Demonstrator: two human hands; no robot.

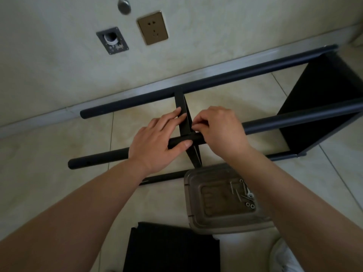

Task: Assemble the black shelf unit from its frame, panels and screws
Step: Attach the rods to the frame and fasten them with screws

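The black shelf frame (216,77) lies on its side on the tiled floor, its long round tubes running left to right. A black panel (322,107) is fitted at its right end. A narrow black panel (181,103) stands on edge between the tubes at the middle. My left hand (157,142) lies over the near tube (98,157), fingers flat against that middle panel and thumb on the tube. My right hand (218,128) has its fingers curled together at the panel's right face, pinching something small that I cannot make out.
A clear plastic tray (220,197) with several screws and washers (245,193) sits on the floor just below the frame. Another black panel (170,250) lies at the bottom edge. The wall with a socket (152,28) rises behind the frame. A white shoe (284,258) shows at bottom right.
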